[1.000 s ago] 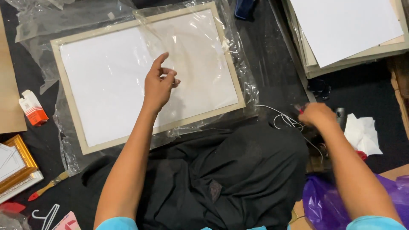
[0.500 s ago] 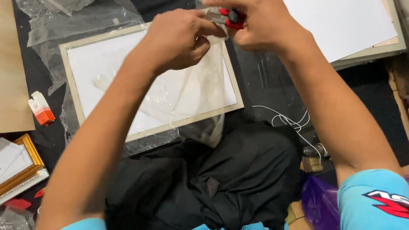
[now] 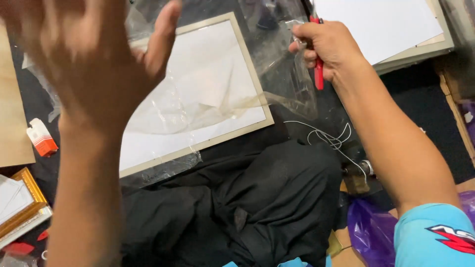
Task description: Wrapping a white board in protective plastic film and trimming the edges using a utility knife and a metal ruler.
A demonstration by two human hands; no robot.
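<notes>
Gripping a red-handled tool (image 3: 318, 69), most likely a cutter or small pliers though its working end is hidden, the right hand (image 3: 326, 49) is closed in a fist around the handle at the upper middle of the view, with a fold of clear plastic wrap (image 3: 277, 54) pinched under the same fingers. That wrap drapes down and leftward over a white picture frame (image 3: 250, 74) with a pale beige border, which lies tilted on the dark floor; the film is creased and glossy across its white face. The left hand (image 3: 94, 64) is raised close to the camera, blurred, its fingers spread wide and holding nothing, above the frame's left part. Just below the frame lies a heap of black cloth (image 3: 237, 198), and a loop of thin white wire (image 3: 329, 138) rests beside the right forearm. At the top right sits a stack of white boards in light frames (image 3: 396, 29). Well off to the left are a small white-and-orange bottle (image 3: 40, 138), a sheet of brown board (image 3: 12, 118), and a gold-edged frame (image 3: 24, 202). A purple plastic bag (image 3: 368, 232) shows at the lower right, near the blue sleeve (image 3: 435, 237).
</notes>
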